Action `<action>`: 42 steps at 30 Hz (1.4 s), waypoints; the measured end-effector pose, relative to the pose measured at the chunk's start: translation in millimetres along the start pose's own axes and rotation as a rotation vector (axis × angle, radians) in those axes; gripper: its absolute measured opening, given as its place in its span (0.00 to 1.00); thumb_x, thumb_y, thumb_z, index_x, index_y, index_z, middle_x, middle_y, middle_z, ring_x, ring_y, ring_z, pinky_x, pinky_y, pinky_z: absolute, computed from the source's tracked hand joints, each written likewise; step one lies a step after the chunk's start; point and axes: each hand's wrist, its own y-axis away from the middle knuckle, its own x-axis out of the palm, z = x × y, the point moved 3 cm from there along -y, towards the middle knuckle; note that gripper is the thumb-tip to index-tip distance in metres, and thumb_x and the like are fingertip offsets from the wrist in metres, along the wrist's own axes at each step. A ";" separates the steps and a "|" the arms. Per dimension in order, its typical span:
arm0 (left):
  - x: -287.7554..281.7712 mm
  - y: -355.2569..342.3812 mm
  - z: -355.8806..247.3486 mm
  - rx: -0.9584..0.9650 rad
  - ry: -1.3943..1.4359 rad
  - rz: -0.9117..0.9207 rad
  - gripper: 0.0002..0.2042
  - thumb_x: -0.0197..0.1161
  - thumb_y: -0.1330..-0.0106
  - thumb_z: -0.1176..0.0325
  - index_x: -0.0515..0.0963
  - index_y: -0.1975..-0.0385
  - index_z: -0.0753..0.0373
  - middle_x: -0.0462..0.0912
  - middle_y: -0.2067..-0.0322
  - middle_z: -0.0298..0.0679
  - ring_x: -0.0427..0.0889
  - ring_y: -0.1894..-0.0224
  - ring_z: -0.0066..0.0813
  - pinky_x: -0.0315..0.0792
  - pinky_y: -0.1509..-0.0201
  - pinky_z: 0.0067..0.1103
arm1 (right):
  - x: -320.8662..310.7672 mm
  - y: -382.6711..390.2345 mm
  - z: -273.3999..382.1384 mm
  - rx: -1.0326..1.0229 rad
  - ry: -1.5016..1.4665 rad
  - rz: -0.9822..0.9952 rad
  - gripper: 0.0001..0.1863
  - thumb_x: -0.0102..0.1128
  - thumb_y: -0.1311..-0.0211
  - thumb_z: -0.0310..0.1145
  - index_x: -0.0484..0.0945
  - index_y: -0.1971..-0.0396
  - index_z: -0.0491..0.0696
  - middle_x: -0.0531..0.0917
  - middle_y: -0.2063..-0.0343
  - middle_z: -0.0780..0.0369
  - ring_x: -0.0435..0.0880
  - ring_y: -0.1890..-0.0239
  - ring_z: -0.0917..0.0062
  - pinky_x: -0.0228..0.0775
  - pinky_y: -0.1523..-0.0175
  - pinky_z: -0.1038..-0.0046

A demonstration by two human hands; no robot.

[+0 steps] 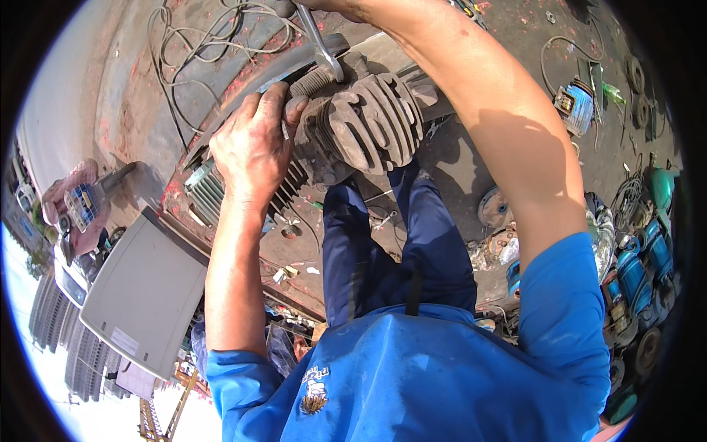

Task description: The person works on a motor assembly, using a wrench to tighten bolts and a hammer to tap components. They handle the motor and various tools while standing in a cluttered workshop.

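Observation:
A grey, dirty compressor head (372, 121) with thick cooling fins stands in front of my legs. My right hand (333, 4), largely cut off by the upper edge, grips a metal wrench (318, 40). The wrench's lower end meets the machine beside a ribbed metal pipe (312, 81). My left hand (256, 140) is closed at the compressor's left side, its fingertips bent in near the pipe. A small bit of metal shows by its thumb, but what the fingers grip is hidden. Below that hand sits a finned greenish motor (206, 188).
A loose cable (195, 48) lies coiled on the stained floor at the upper left. A grey panel (147, 283) stands at the left. Blue machine parts (635, 276) crowd the right side, and a blue motor (577, 107) lies farther off. A small wrench (394, 218) rests between my legs.

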 end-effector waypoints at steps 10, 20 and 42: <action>0.6 0.8 3.9 -0.007 0.016 -0.012 0.15 0.67 0.36 0.54 0.81 0.58 0.56 0.79 0.74 0.39 0.83 0.72 0.39 0.76 0.70 0.31 | -1.8 212.2 16.1 -0.638 0.175 -0.168 0.11 0.71 0.45 0.32 0.76 0.72 0.45 0.84 0.62 0.57 0.80 0.74 0.64 0.75 0.68 0.67; -3.3 0.4 2.2 -0.048 -0.002 0.052 0.15 0.68 0.37 0.56 0.81 0.56 0.56 0.80 0.73 0.38 0.83 0.71 0.39 0.76 0.69 0.31 | -70.8 88.7 44.8 -0.015 -0.126 -0.327 0.26 0.45 0.24 0.48 0.80 0.75 0.44 0.82 0.79 0.61 0.79 0.76 0.77 0.70 0.68 0.75; -4.8 3.4 5.1 -0.057 0.008 0.057 0.14 0.67 0.36 0.57 0.81 0.55 0.55 0.80 0.73 0.37 0.83 0.72 0.38 0.76 0.70 0.31 | -15.4 177.5 26.1 -0.544 0.094 -0.077 0.10 0.68 0.43 0.32 0.78 0.68 0.42 0.84 0.65 0.57 0.82 0.68 0.65 0.76 0.65 0.73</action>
